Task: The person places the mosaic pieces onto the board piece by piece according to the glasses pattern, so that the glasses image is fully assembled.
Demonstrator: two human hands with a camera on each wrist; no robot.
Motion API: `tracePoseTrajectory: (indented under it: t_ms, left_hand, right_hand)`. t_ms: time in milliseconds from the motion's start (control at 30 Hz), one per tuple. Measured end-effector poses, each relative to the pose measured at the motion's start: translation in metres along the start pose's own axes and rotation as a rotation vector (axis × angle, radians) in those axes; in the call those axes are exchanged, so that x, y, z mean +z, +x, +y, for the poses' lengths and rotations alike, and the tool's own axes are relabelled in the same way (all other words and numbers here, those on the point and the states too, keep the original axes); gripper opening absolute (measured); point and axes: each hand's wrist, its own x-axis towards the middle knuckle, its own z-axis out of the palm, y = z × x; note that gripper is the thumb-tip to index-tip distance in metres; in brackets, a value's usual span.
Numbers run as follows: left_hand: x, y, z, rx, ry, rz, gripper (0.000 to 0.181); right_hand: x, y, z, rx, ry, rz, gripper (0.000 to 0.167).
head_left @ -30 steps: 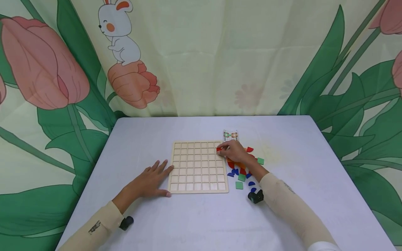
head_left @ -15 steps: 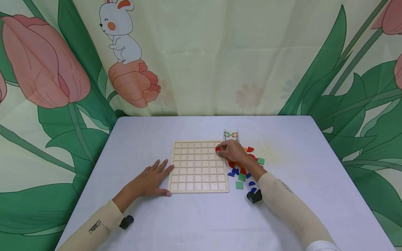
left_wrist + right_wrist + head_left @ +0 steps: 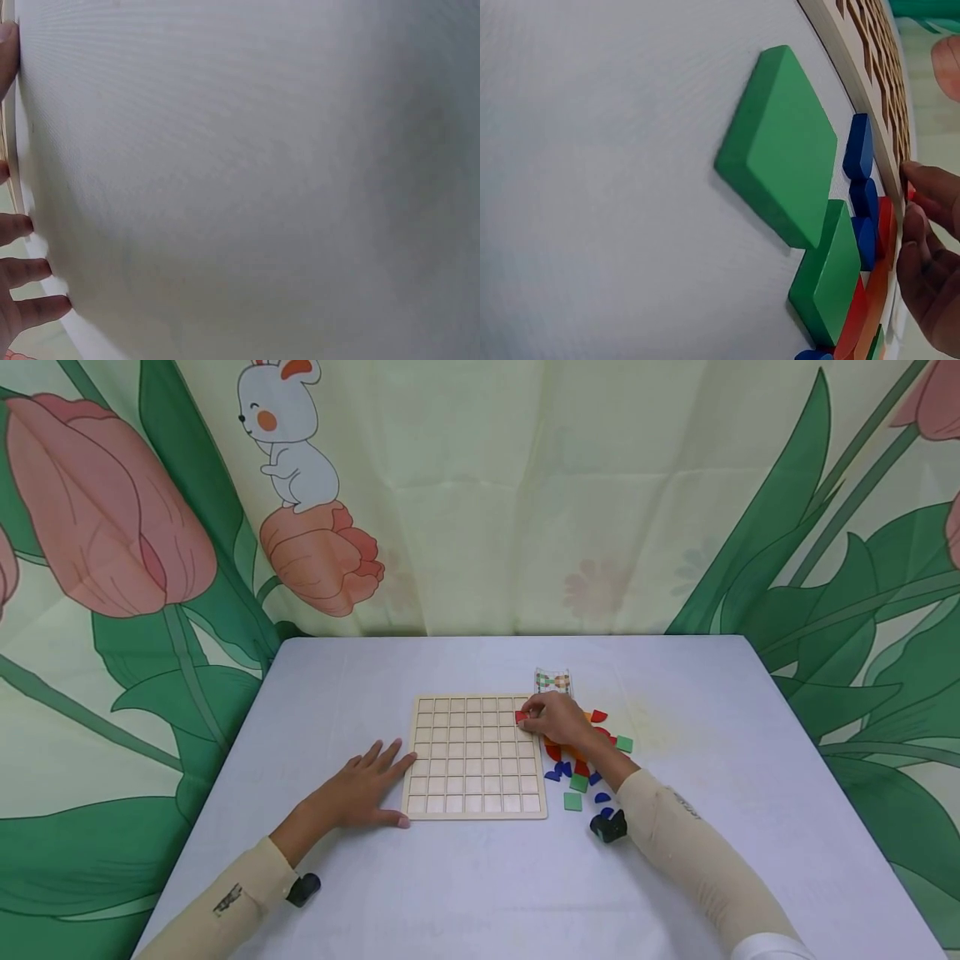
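A pale wooden board [image 3: 474, 816] divided into square cells lies on the white table. My left hand [image 3: 363, 797] rests flat at its left side, fingers spread, with the index finger and thumb at the board's edge. Over the upper right cells, my right hand [image 3: 558, 721] pinches a small red piece [image 3: 521, 717] between thumb and fingers. That piece's full shape is hidden by the fingers. In the right wrist view the thumb and fingers meet at the board's edge, with only a bit of red showing.
Right of the board lie loose pieces: green squares [image 3: 572, 802], blue half-rounds [image 3: 602, 797], and red [image 3: 599, 716] and orange ones partly under the right forearm. A small printed pattern card [image 3: 552, 682] lies behind the right hand. A floral curtain [image 3: 480, 527] hangs behind the table.
The right hand stays at the same upper right cells with the red piece, which has turned or shifted slightly. My left hand keeps its place.
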Motion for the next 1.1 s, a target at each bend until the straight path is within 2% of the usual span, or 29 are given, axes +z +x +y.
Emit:
tracePoseTrajectory:
  t_ms: [533, 700, 800, 933, 1100]
  left_hand:
    - [0.000, 0.001, 0.000, -0.006, -0.002, 0.014, 0.107]
    - [0.000, 0.002, 0.000, -0.006, -0.008, 0.000, 0.108]
    - [0.000, 0.003, 0.000, -0.011, -0.007, -0.006, 0.109]
    - [0.001, 0.003, 0.000, -0.015, -0.008, -0.009, 0.109]
    - [0.002, 0.003, -0.001, -0.019, -0.004, -0.021, 0.109]
  right_hand:
    - [-0.007, 0.007, -0.005, 0.056, -0.052, -0.041, 0.029]
    - [-0.015, 0.008, -0.005, 0.094, 0.001, -0.074, 0.034]
    - [-0.023, 0.008, -0.001, 0.073, 0.058, -0.080, 0.034]
    - [-0.035, 0.007, 0.010, 0.074, 0.116, -0.043, 0.032]
    - [-0.050, 0.003, 0.027, 0.099, 0.133, -0.003, 0.030]
